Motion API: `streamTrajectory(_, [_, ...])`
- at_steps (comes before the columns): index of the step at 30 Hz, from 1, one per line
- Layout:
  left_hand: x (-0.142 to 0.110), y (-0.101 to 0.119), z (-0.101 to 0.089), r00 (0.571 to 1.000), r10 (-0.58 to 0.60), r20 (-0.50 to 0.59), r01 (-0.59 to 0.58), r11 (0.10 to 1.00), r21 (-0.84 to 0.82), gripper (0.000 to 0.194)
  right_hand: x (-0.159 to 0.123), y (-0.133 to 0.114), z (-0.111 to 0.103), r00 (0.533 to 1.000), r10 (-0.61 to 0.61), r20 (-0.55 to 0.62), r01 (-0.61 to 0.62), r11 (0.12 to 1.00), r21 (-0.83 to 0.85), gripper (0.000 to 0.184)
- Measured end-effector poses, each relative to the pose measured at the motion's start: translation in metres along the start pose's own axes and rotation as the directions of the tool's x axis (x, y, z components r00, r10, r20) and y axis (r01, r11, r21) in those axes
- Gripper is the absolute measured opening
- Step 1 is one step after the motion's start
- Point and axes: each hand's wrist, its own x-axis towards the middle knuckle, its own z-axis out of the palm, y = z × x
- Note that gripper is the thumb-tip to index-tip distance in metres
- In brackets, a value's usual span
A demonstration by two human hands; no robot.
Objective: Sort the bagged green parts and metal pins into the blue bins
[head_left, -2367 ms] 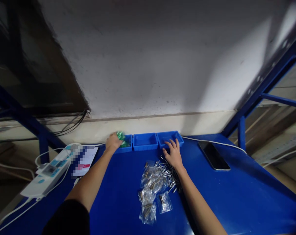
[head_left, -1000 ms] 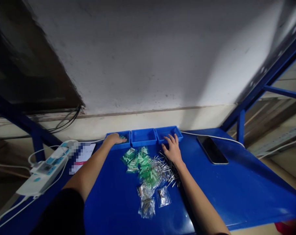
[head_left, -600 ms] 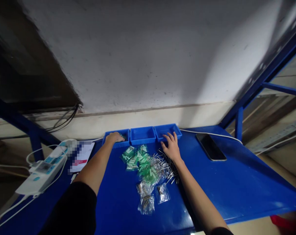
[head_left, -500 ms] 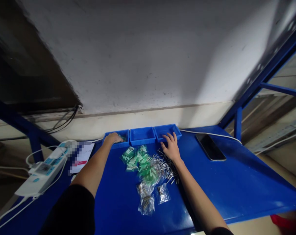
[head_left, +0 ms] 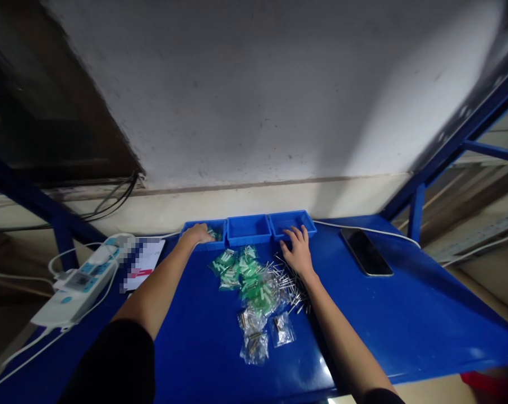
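My left hand [head_left: 198,233] reaches into the left blue bin [head_left: 203,245], its fingers bent together and partly hidden. Small clear packets with green contents [head_left: 215,234] lie in that bin by its fingertips. My right hand [head_left: 298,252] is open, fingers spread over the front rim of the right blue bin [head_left: 294,217]. Below it lies a loose pile of thin metal pins [head_left: 288,283]. Left of the pins are several green packets [head_left: 232,269]. Nearer me lie clear packets with brownish metal pieces [head_left: 254,345] and another clear packet [head_left: 282,330].
Between the outer bins stands a middle blue bin [head_left: 249,229]. A black phone [head_left: 366,252] lies on the right of the blue table [head_left: 422,314]. At the left are a white power strip [head_left: 75,286] with cables and a card-like sheet [head_left: 151,255]. A wall [head_left: 254,112] rises behind.
The view has shifted slightly, moving the table's things a little to the right. Both hands keep nearly the same places at the bins.
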Motion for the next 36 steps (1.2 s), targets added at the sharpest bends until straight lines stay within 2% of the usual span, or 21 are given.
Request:
streamTrajectory(8, [0.003,0.001,0.002,0.997,0.067,-0.038,-0.069,0.996,-0.062,0.033,0.000,0.000,0.000,1.000,0.004,0.004,-0.004,1.000,-0.005,0.035])
streamTrajectory(12, [-0.005,0.011,0.006,0.989,0.077,-0.124,-0.090,0.991,-0.100,0.036,0.000,0.002,0.001,1.000,-0.005,0.005,0.005,1.000,-0.002,0.036])
streamTrajectory(15, [-0.017,0.018,-0.003,0.969,0.078,-0.233,-0.111,0.985,-0.130,0.038,0.001,0.003,0.001,1.000,-0.004,0.009,0.004,1.000,0.000,0.036])
streamTrajectory(17, [-0.030,0.019,-0.018,0.939,0.068,-0.336,-0.124,0.981,-0.148,0.040,0.001,0.004,0.001,1.000,-0.004,0.011,0.004,1.000,-0.001,0.036])
streamTrajectory(20, [-0.059,0.017,-0.041,0.860,0.042,-0.508,-0.143,0.976,-0.162,0.037,0.002,0.003,0.001,1.000,-0.007,0.009,0.007,1.000,-0.001,0.036])
streamTrajectory(22, [-0.086,0.016,-0.042,0.797,0.053,-0.602,-0.176,0.973,-0.147,0.035,0.002,0.003,0.001,1.000,-0.004,0.009,0.004,1.000,0.002,0.035])
streamTrajectory(24, [-0.114,0.018,-0.025,0.757,0.095,-0.646,-0.219,0.969,-0.113,0.031,0.001,0.002,0.001,1.000,0.002,0.012,-0.002,1.000,0.008,0.036])
streamTrajectory(26, [-0.139,0.023,0.008,0.727,0.198,-0.657,-0.298,0.954,-0.042,0.025,0.001,0.001,0.000,1.000,0.009,0.018,-0.009,1.000,0.013,0.036])
streamTrajectory(28, [-0.157,0.029,0.045,0.743,0.279,-0.608,-0.362,0.932,-0.015,0.026,0.003,-0.001,-0.002,1.000,0.015,0.025,-0.015,1.000,0.014,0.037])
streamTrajectory(30, [-0.166,0.035,0.077,0.786,0.302,-0.539,-0.389,0.920,-0.052,0.031,0.005,-0.006,-0.007,0.999,0.022,0.025,-0.022,0.999,0.027,0.039])
streamTrajectory(31, [-0.167,0.037,0.088,0.790,0.298,-0.536,-0.402,0.912,-0.084,0.030,0.005,-0.008,-0.011,1.000,0.022,0.021,-0.023,0.999,0.039,0.039])
streamTrajectory(33, [-0.168,0.041,0.102,0.784,0.260,-0.564,-0.415,0.895,-0.164,0.031,0.004,-0.013,-0.021,1.000,0.019,-0.004,-0.019,0.998,0.064,0.041])
streamTrajectory(36, [-0.171,0.041,0.109,0.805,0.197,-0.559,-0.400,0.876,-0.268,0.058,-0.008,-0.016,-0.035,1.000,0.030,-0.004,-0.030,0.997,0.075,0.042])
